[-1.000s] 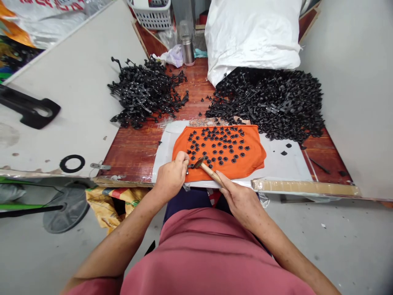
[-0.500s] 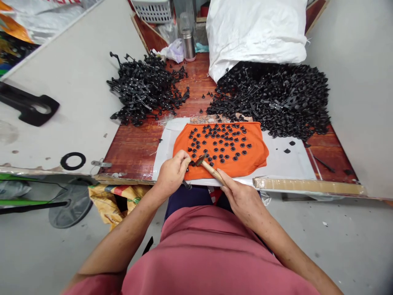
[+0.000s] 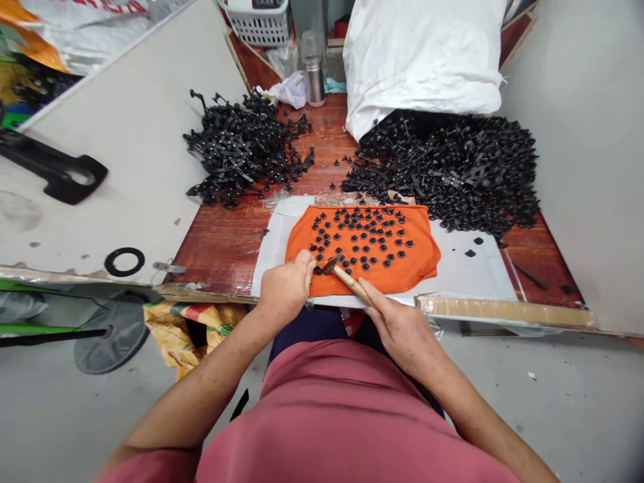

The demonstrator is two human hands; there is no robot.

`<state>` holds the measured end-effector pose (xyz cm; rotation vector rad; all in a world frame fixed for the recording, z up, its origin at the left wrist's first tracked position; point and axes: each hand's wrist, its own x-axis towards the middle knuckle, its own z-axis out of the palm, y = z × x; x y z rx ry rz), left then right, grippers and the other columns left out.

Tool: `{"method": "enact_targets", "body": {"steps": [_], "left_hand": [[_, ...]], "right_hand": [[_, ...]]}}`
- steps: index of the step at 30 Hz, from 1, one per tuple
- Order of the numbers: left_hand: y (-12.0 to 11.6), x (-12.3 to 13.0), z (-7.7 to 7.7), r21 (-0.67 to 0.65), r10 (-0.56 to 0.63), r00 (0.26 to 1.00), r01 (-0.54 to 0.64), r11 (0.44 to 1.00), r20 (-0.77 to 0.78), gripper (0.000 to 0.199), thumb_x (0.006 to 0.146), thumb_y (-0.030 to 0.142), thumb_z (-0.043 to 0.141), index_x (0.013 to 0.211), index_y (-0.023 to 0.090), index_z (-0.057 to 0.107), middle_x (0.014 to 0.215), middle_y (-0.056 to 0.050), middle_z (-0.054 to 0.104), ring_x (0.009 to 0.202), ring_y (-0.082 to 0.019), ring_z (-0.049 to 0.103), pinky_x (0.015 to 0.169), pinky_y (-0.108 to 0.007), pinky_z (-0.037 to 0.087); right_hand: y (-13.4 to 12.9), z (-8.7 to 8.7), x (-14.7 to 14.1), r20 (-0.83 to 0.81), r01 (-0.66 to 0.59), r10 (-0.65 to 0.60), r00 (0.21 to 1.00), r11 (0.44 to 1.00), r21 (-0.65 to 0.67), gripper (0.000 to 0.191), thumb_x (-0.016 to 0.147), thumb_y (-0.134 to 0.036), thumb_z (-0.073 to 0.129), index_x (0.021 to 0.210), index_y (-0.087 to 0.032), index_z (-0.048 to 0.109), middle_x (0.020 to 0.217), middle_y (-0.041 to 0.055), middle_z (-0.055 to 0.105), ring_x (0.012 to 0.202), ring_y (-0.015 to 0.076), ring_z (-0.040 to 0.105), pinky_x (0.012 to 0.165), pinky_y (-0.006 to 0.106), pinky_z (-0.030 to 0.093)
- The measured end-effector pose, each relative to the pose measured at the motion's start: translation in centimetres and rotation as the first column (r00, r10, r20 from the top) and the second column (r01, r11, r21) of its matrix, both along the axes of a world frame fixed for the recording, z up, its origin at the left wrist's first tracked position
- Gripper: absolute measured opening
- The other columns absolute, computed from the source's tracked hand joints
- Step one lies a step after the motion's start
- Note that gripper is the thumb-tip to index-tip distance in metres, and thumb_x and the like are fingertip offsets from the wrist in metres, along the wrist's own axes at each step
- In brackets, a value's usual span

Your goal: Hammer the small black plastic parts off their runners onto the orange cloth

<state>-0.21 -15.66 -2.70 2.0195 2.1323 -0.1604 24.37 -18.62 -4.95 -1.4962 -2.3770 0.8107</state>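
Observation:
My right hand (image 3: 400,329) is wrapped round the wooden handle of a small hammer (image 3: 349,279). The hammer's dark head is over the front left part of an orange cloth (image 3: 347,283). Closed at the cloth's left front edge is my left hand (image 3: 286,285), its thumb and fingers pinched together; what they grip is hidden. Many small round black plastic pieces with a raised stem (image 3: 372,260) stand spread over the cloth. A few of them lie close to the hammer head and my left fingertips.
A heap of black plastic parts (image 3: 241,144) lies at the back left, a larger heap (image 3: 453,174) at the right under a white sack (image 3: 422,60). Behind stand a steel flask (image 3: 314,80) and a grey basket (image 3: 259,27). Cardboard (image 3: 503,312) edges the table's front.
The whole view has shifted slightly down and right. My left hand has turned a little at the cloth's edge. The hammer stays in my right hand near the same spot.

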Motion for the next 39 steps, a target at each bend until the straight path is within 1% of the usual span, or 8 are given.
{"method": "enact_targets", "body": {"steps": [6,13,18,22,26,29,35,39], "left_hand": [[0.3,0.2,0.1,-0.002,0.011,0.999,-0.011,1.000,-0.034,0.035,0.108,0.037,0.024,0.119,0.020,0.053,0.081,-0.009,0.074,0.077,-0.026,0.074,0.064,-0.030,0.040],[0.4,-0.1,-0.7,0.014,0.040,0.999,-0.040,0.999,0.028,0.032,0.108,0.035,0.025,0.120,0.020,0.050,0.080,-0.008,0.074,0.075,-0.025,0.073,0.066,-0.029,0.043],[0.4,-0.1,-0.9,0.011,0.049,0.998,-0.049,0.999,0.025,0.033,0.108,0.036,0.023,0.120,0.020,0.050,0.078,-0.008,0.073,0.076,-0.027,0.074,0.064,-0.031,0.042],[0.3,-0.1,-1.0,0.004,0.051,0.998,-0.051,0.999,0.038,0.032,0.109,0.034,0.024,0.119,0.020,0.050,0.079,-0.008,0.073,0.077,-0.027,0.074,0.063,-0.031,0.041],[0.1,-0.2,-1.3,0.027,0.053,0.996,-0.055,0.998,0.066,0.031,0.109,0.035,0.024,0.119,0.020,0.050,0.083,-0.009,0.074,0.077,-0.026,0.074,0.063,-0.031,0.041],[0.1,-0.3,-1.5,0.029,0.063,0.995,-0.065,0.997,0.072,0.031,0.109,0.035,0.024,0.118,0.020,0.050,0.082,-0.008,0.074,0.077,-0.025,0.074,0.063,-0.029,0.040],[-0.4,-0.3,-1.1,0.033,0.052,0.993,-0.056,0.998,0.108,0.029,0.108,0.032,0.028,0.119,0.021,0.052,0.080,-0.006,0.075,0.076,-0.025,0.075,0.064,-0.030,0.042],[-0.7,-0.9,0.8,0.131,-0.061,0.991,0.045,0.990,0.117,0.030,0.106,0.035,0.032,0.116,0.022,0.057,0.082,-0.005,0.076,0.076,-0.023,0.074,0.066,-0.029,0.043]], "right_hand": [[0.1,2.1,0.5,-0.052,-0.005,0.010,0.999,0.995,0.097,0.058,0.105,-0.023,0.041,0.162,-0.029,0.037,0.111,0.0079,0.079,0.082,0.0210,0.075,0.073,0.030,0.058],[-0.2,1.2,-0.7,0.066,-0.065,0.055,0.996,0.984,0.163,0.056,0.106,-0.024,0.039,0.162,-0.026,0.039,0.094,0.0080,0.078,0.072,0.0217,0.073,0.066,0.031,0.058],[-0.3,1.3,-0.8,-0.008,-0.024,0.027,1.000,0.971,0.238,0.057,0.107,-0.025,0.037,0.163,-0.024,0.035,0.106,0.0113,0.078,0.084,0.0235,0.075,0.077,0.034,0.059],[-0.2,0.9,-0.8,0.093,-0.072,0.056,0.994,0.981,0.178,0.058,0.105,-0.021,0.038,0.163,-0.026,0.036,0.097,0.0086,0.078,0.072,0.0227,0.074,0.066,0.032,0.059],[-0.4,0.5,-1.0,0.000,-0.039,0.040,0.999,0.980,0.196,0.059,0.106,-0.022,0.038,0.165,-0.025,0.032,0.104,0.0105,0.078,0.084,0.0235,0.075,0.079,0.035,0.061],[-0.5,0.4,-1.3,0.049,-0.064,0.059,0.997,0.992,0.111,0.062,0.103,-0.019,0.041,0.164,-0.027,0.034,0.100,0.0089,0.079,0.082,0.0244,0.076,0.075,0.036,0.061],[-0.6,1.2,-0.3,-0.237,-0.029,0.037,0.971,0.999,0.037,0.056,0.107,-0.025,0.039,0.163,-0.025,0.035,0.116,0.0095,0.077,0.092,0.0210,0.074,0.086,0.035,0.058],[-0.6,1.2,2.3,-0.329,0.146,-0.127,0.936,0.989,0.036,0.053,0.107,-0.031,0.039,0.160,-0.025,0.042,0.116,0.0096,0.077,0.093,0.0214,0.073,0.085,0.033,0.057]]}}
